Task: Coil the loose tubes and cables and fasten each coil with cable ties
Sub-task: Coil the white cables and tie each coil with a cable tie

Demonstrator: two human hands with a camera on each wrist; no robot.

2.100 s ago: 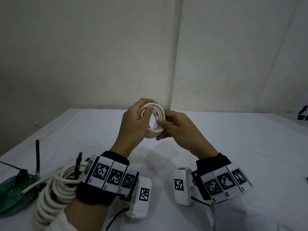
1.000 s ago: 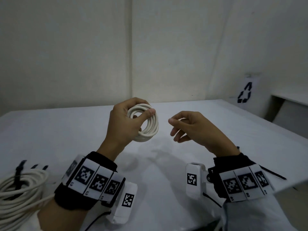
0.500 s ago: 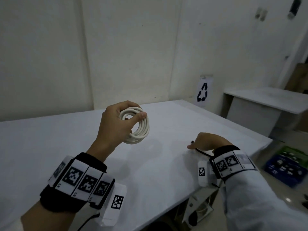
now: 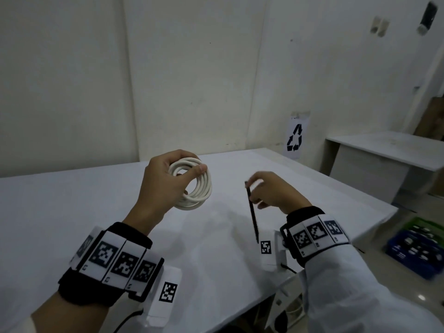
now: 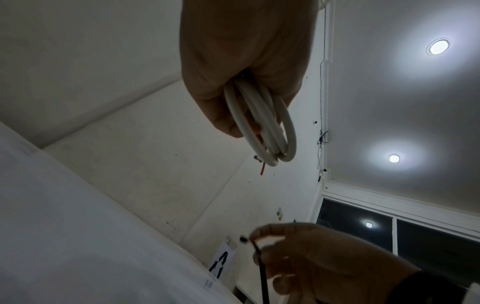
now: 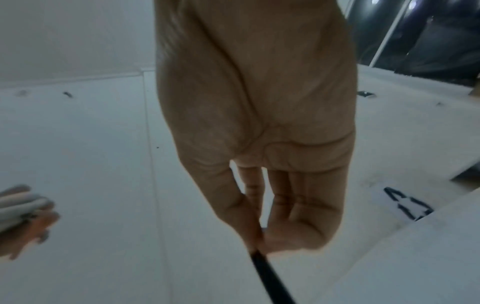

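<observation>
A small coil of white cable (image 4: 194,186) is held up above the white table (image 4: 72,200) by my left hand (image 4: 168,179), thumb across the front of the loops and fingers through the middle. In the left wrist view the coil (image 5: 262,127) hangs from the curled fingers, with a red wire end (image 5: 262,170) poking out. To the right, my right hand (image 4: 269,188) pinches a black cable tie (image 4: 252,212) near its head; the strap hangs down toward me. The right wrist view shows thumb and forefinger closed on the black cable tie (image 6: 267,271). The two hands are apart.
The table's right edge (image 4: 336,188) runs close beside my right hand. Beyond it stand a lower white desk (image 4: 384,152), a blue crate (image 4: 418,251) of small parts on the floor, and a recycling sign (image 4: 295,138) on the wall.
My right hand left the coil, reached to the table's right edge, and has now lifted a black cable tie toward the coil. The view swung right; the left hand keeps holding the coil.
</observation>
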